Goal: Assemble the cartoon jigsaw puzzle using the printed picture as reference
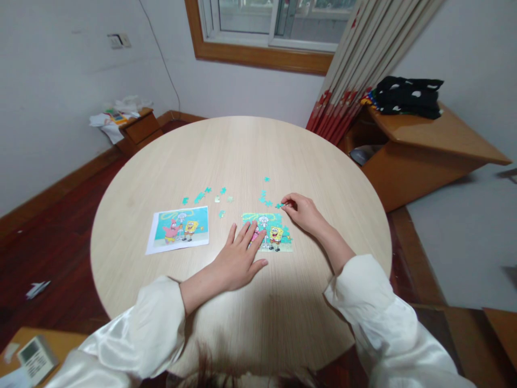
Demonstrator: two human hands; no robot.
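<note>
A partly assembled jigsaw puzzle (277,237) with cartoon figures lies on the round table. Flat across its left side rests my left hand (238,258), fingers spread, covering part of the picture. Just beyond the puzzle's upper right corner, my right hand (301,210) pinches a small teal puzzle piece (279,206) between thumb and fingertips, close to the tabletop. Other loose teal pieces (263,196) lie near that hand. To the left is a printed reference picture (183,229) on white paper, showing the same cartoon scene.
More loose puzzle pieces (200,197) are scattered above the reference picture on the pale round table (242,151). A wooden cabinet (436,140) with dark cloth on top stands at the right, beside a curtain (363,59). A small white device (37,360) sits at the lower left.
</note>
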